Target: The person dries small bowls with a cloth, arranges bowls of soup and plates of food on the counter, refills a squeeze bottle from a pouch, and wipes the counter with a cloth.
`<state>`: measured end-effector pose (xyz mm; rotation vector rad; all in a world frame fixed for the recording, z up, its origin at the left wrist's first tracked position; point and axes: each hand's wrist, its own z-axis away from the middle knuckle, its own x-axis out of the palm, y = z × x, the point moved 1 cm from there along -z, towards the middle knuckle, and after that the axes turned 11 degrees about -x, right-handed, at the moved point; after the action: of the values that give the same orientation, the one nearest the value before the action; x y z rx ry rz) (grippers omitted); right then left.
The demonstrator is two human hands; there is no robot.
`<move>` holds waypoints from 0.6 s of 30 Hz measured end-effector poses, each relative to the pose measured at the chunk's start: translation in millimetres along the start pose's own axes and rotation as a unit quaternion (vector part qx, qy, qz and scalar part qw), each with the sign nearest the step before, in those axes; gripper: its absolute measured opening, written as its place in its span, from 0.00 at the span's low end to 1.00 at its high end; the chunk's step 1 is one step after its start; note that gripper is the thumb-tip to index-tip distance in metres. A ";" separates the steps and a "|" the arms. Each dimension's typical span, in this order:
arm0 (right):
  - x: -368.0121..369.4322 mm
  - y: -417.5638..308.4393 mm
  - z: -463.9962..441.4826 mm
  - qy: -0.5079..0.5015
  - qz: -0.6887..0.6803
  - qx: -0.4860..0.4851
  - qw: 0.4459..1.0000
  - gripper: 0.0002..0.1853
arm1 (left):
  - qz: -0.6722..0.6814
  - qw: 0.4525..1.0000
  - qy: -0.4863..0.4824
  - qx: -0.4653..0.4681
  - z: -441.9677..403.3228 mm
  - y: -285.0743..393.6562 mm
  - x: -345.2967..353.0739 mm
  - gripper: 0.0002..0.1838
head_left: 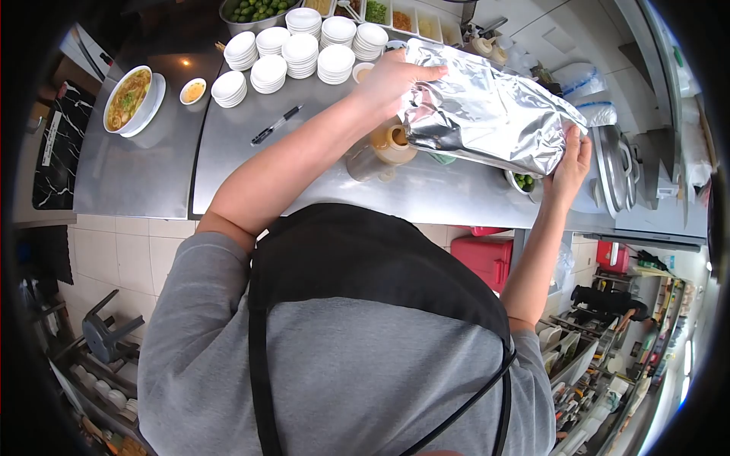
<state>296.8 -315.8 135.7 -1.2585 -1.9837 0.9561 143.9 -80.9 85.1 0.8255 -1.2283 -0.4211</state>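
Holding up the foil (487,106) seems to be the step in hand: the left hand (389,80) grips one end, thumb on top, and the right hand (569,163) grips the other. The foil hangs above the metal counter (236,133), hiding part of a jug (391,152) (what the foil covers, if anything, I cannot tell). Any next move likely calls for both hands shifting together, away from the jug and the bowl (512,185) near the right hand.

Grey shirt (372,372), black apron (372,254)
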 end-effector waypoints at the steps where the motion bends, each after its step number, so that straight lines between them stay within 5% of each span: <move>1: -1.8 5.9 -1.7 0.001 -0.002 0.010 1.000 0.07 | -0.005 0.999 0.018 -0.026 -0.3 0.4 -0.2 0.10; 9: -16.3 64.4 5.7 -0.005 -0.042 0.192 0.980 0.12 | 0.014 0.996 -0.003 -0.086 -35.3 -21.8 -27.5 0.12; 14: -28.6 108.3 33.8 -0.009 -0.083 0.296 0.951 0.14 | -0.053 0.990 0.059 -0.116 -29.5 -21.5 -22.8 0.10; 15: -31.1 118.3 41.5 -0.025 -0.108 0.310 0.944 0.16 | -0.117 0.981 0.050 -0.149 -36.3 -24.1 -29.5 0.21; 18: -35.9 144.6 68.0 -0.021 -0.158 0.363 0.918 0.18 | -0.189 0.970 0.030 -0.151 -48.9 -26.3 -30.8 0.18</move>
<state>327.9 -323.9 -24.9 -0.4888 -1.5471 1.3729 184.0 -61.0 40.1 0.8005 -0.9192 -0.8635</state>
